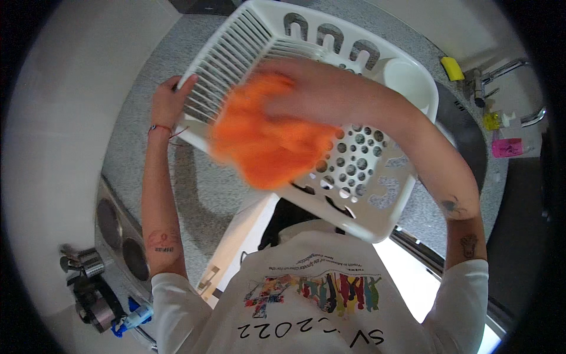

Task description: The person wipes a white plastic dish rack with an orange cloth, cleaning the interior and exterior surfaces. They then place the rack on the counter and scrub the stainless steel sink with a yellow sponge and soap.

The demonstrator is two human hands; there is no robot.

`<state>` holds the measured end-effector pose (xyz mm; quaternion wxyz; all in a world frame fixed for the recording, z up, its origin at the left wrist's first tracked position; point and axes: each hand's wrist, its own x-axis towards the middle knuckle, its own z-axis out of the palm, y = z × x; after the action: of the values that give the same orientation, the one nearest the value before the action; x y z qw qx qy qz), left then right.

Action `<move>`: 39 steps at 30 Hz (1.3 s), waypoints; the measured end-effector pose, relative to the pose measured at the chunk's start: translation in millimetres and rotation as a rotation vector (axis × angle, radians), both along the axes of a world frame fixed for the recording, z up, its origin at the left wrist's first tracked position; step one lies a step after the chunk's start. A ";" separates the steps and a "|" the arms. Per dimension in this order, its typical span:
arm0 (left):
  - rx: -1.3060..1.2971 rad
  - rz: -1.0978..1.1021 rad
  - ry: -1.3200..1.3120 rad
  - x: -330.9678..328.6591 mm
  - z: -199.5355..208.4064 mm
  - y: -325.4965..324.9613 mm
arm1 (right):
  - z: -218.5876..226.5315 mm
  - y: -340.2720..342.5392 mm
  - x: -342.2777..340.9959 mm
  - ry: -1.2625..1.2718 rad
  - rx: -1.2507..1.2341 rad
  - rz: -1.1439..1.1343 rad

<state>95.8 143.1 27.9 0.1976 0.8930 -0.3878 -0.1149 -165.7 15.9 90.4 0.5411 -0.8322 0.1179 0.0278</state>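
Observation:
A white plastic dish rack [407, 194] with slots, round holes and a cup-shaped holder lies tilted over the grey counter. At its left edge, my left hand [172, 101] grips the rim, the thumb lying over the top. My right hand [295, 88] reaches across the rack and presses an orange cloth [265, 147] against its slotted left part. Motion blurs the cloth and the right hand, and the cloth covers part of the fingers. Part of the cloth hangs over the rack's near side.
At the right is a dark round sink [469, 135] with a faucet [480, 85], a yellow sponge [452, 69], a yellow soap bottle [492, 121] and a pink bottle [508, 147]. Hot plates [121, 236] sit at the left, near metal pots [88, 262]. Below the counter, a cabinet door [236, 236] stands open.

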 end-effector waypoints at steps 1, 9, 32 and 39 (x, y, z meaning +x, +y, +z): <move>-0.092 -0.053 0.169 8.2 3.9 6.1 | 9.7 12.2 28.1 -0.044 -0.009 -0.038; -0.047 -0.097 -0.107 41.8 -19.1 0.7 | -82.0 141.2 122.4 -0.202 -0.907 -0.374; -0.447 -1.670 1.024 -324.6 30.5 90.7 | -130.1 260.3 -176.0 -1.534 0.311 -1.811; -0.438 -1.069 0.091 -348.7 21.9 32.2 | -71.1 233.5 -317.3 -1.708 -0.060 -1.394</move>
<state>-252.9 175.3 49.8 0.3087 0.5057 -0.7907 -0.1541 -483.0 249.4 19.3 0.3211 -0.3414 0.1492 -0.8707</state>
